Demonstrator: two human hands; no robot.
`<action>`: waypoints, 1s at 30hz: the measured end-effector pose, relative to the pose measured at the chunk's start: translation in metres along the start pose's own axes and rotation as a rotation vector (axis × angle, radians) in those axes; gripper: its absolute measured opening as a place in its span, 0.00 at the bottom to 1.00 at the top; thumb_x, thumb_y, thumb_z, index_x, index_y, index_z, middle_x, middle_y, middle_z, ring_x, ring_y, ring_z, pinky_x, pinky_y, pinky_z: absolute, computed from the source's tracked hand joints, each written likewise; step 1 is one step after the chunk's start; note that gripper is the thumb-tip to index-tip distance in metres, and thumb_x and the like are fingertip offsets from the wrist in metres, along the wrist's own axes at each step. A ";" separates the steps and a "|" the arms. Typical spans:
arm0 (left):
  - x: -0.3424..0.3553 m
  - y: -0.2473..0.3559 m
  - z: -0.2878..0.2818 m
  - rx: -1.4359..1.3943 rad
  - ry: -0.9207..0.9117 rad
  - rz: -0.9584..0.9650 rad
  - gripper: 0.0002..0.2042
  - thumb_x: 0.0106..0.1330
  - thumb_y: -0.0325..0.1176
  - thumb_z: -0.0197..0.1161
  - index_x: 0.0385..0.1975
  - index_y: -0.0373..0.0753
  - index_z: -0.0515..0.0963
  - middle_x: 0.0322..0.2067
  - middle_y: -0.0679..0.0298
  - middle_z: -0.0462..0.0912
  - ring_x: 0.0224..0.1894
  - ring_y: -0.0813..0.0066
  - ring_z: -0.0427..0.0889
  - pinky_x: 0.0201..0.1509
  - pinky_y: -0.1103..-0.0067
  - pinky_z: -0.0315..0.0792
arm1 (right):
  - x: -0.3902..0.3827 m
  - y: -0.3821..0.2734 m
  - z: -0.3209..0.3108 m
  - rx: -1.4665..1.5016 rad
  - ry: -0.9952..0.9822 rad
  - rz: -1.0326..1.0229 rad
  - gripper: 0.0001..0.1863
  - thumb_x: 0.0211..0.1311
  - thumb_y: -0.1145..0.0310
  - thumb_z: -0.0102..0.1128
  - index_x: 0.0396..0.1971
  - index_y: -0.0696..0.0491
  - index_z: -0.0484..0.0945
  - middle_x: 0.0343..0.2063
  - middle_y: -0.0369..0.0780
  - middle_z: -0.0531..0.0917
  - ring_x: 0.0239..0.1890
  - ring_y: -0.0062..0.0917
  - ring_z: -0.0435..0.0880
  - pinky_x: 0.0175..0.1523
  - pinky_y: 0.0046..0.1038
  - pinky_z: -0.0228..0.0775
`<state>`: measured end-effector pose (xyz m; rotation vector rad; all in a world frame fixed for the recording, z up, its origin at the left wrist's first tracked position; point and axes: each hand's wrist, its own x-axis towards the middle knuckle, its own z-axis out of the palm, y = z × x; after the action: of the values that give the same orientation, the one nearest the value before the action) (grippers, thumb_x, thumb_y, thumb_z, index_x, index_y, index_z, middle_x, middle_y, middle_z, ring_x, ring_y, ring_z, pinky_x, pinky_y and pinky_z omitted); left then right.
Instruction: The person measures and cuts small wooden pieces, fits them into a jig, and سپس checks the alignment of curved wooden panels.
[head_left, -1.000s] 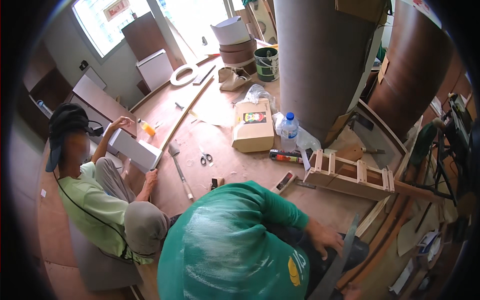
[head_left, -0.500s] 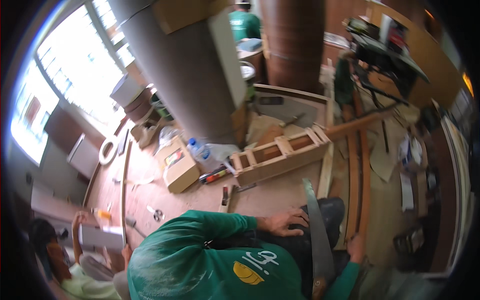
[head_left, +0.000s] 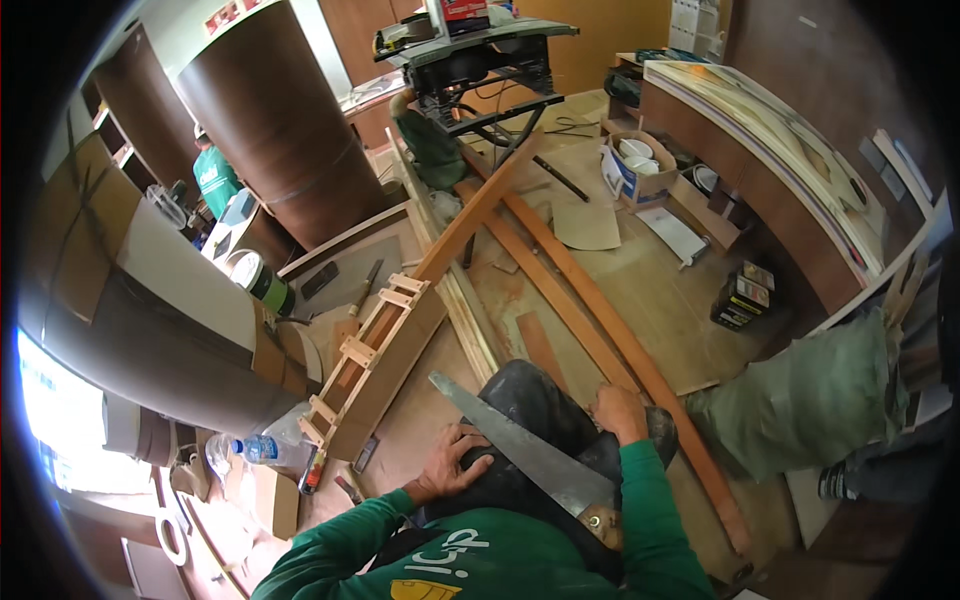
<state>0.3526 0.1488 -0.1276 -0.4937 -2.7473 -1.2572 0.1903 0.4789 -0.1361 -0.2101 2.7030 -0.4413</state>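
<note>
The saw (head_left: 535,455) lies across the person's lap, its tip pointing forward and left past the left knee (head_left: 525,395), its handle close to the body, beside the right forearm; neither hand is on it. The left hand (head_left: 452,468) rests palm down on the left thigh, just beside the blade, fingers loosely bent, slightly apart and gripping nothing. The right hand (head_left: 621,413) is by the right knee, at the inner strip (head_left: 560,302); its fingers are curled, but whether they grip the strip I cannot tell. The outer strip (head_left: 706,470) runs past the right knee on the floor (head_left: 700,335). Ahead, a plank (head_left: 480,215) crosses both strips at their far ends. Its near end meets a slatted frame (head_left: 388,385). Toward the floor's left edge are a bottle (head_left: 260,448) and a carton (head_left: 272,500); near its right edge stands a black box (head_left: 743,295).
</note>
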 end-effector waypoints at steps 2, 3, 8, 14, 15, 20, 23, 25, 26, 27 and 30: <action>0.001 0.005 -0.004 0.031 -0.017 -0.018 0.16 0.67 0.39 0.70 0.50 0.39 0.82 0.51 0.54 0.79 0.56 0.53 0.76 0.65 0.62 0.68 | 0.001 -0.002 -0.002 0.022 -0.011 0.002 0.21 0.63 0.56 0.68 0.45 0.59 0.85 0.45 0.57 0.86 0.51 0.53 0.86 0.58 0.49 0.76; 0.001 0.005 -0.006 0.043 -0.020 -0.027 0.16 0.67 0.40 0.70 0.50 0.39 0.82 0.51 0.54 0.79 0.56 0.53 0.76 0.65 0.62 0.68 | 0.002 -0.005 -0.001 0.013 -0.006 -0.005 0.21 0.63 0.56 0.68 0.45 0.59 0.85 0.45 0.57 0.86 0.51 0.53 0.85 0.58 0.49 0.76; -0.013 -0.015 -0.013 -0.094 -0.008 0.067 0.15 0.71 0.41 0.68 0.51 0.39 0.82 0.55 0.50 0.80 0.59 0.49 0.77 0.64 0.59 0.71 | 0.014 -0.001 0.013 -0.097 -0.012 -0.028 0.20 0.64 0.57 0.68 0.43 0.61 0.85 0.43 0.56 0.87 0.49 0.53 0.86 0.56 0.50 0.77; -0.019 -0.048 -0.122 0.151 0.466 -0.172 0.23 0.70 0.39 0.70 0.61 0.38 0.78 0.57 0.51 0.80 0.58 0.48 0.80 0.63 0.62 0.75 | 0.000 -0.001 -0.001 -0.052 0.034 -0.005 0.18 0.63 0.59 0.67 0.42 0.59 0.85 0.42 0.56 0.87 0.48 0.53 0.86 0.54 0.47 0.77; -0.013 -0.041 -0.143 0.173 0.559 -0.335 0.22 0.71 0.41 0.68 0.61 0.38 0.77 0.54 0.50 0.82 0.57 0.50 0.81 0.62 0.63 0.75 | -0.001 0.001 -0.002 -0.078 0.025 0.005 0.18 0.63 0.59 0.68 0.42 0.59 0.85 0.41 0.55 0.87 0.49 0.52 0.86 0.54 0.47 0.77; -0.055 -0.103 -0.207 0.528 0.521 -0.619 0.29 0.75 0.55 0.58 0.63 0.36 0.75 0.51 0.45 0.84 0.55 0.49 0.83 0.60 0.63 0.75 | 0.002 -0.006 -0.005 -0.046 0.000 0.009 0.18 0.67 0.59 0.66 0.47 0.59 0.81 0.42 0.53 0.88 0.46 0.50 0.86 0.52 0.44 0.76; -0.093 -0.128 -0.226 0.303 0.241 -0.846 0.36 0.74 0.67 0.52 0.63 0.38 0.77 0.53 0.44 0.84 0.57 0.45 0.83 0.62 0.60 0.74 | -0.002 -0.017 -0.011 -0.032 0.025 0.006 0.18 0.69 0.59 0.64 0.47 0.58 0.81 0.39 0.51 0.88 0.44 0.45 0.88 0.52 0.41 0.77; -0.100 -0.130 -0.233 0.216 0.250 -0.793 0.33 0.75 0.63 0.52 0.62 0.38 0.77 0.55 0.46 0.84 0.59 0.51 0.83 0.63 0.63 0.73 | 0.009 0.006 0.003 0.155 0.055 -0.099 0.19 0.69 0.58 0.65 0.47 0.58 0.80 0.38 0.49 0.87 0.42 0.41 0.87 0.50 0.39 0.76; -0.106 -0.132 -0.238 0.176 0.259 -0.782 0.31 0.76 0.61 0.53 0.62 0.37 0.78 0.55 0.47 0.84 0.59 0.55 0.83 0.64 0.65 0.73 | 0.015 0.021 0.009 0.248 0.052 -0.159 0.19 0.69 0.58 0.66 0.47 0.58 0.80 0.38 0.48 0.87 0.41 0.39 0.86 0.49 0.38 0.76; -0.108 -0.138 -0.244 0.135 0.246 -0.791 0.35 0.72 0.65 0.57 0.65 0.39 0.77 0.57 0.48 0.84 0.61 0.55 0.82 0.65 0.65 0.73 | 0.017 0.029 0.014 0.375 0.091 -0.208 0.18 0.72 0.59 0.64 0.48 0.60 0.80 0.36 0.44 0.85 0.38 0.28 0.83 0.47 0.33 0.76; -0.080 -0.127 -0.243 0.184 0.143 -0.851 0.43 0.61 0.71 0.64 0.67 0.41 0.76 0.59 0.47 0.82 0.63 0.50 0.80 0.67 0.64 0.73 | 0.017 0.046 0.008 0.570 0.077 -0.092 0.17 0.74 0.60 0.62 0.48 0.60 0.80 0.35 0.38 0.83 0.37 0.23 0.81 0.47 0.28 0.75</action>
<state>0.3722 -0.1311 -0.0756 0.8326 -2.9691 -1.0394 0.1742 0.5163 -0.1650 -0.1552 2.5186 -1.2359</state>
